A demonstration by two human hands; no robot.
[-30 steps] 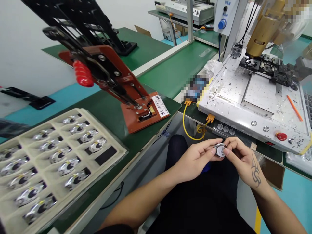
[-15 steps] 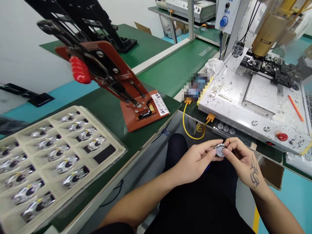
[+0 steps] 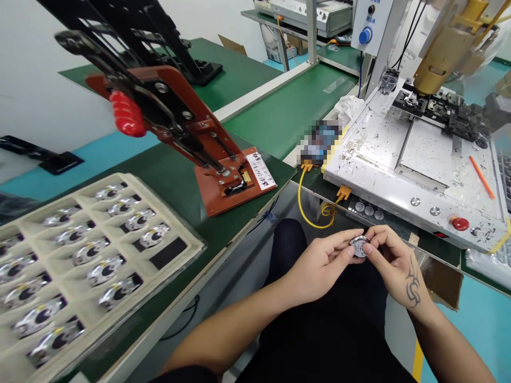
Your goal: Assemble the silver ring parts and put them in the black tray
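A small round metal part [image 3: 359,248], low and right of centre, is pinched by its rim between the closed fingertips of the left hand [image 3: 319,264] and right hand [image 3: 396,266], above the lap. It lies in neither the red press jig [image 3: 217,199] at centre nor the tray [image 3: 192,242] at lower left, where one pocket looks bare.

desk [image 3: 175,175]: green top, runs 7 to 12 o'clock | 8 o'clock: cream tray [image 3: 194,246] lies flat, silver parts [image 3: 112,262] in its pockets | 11 o'clock: red-brown lever press [image 3: 217,199] stands on its base near the front edge | 2 o'clock: white machine plate [image 3: 375,143] sits on the adjoining desk, orange pen [image 3: 481,176] lying on it
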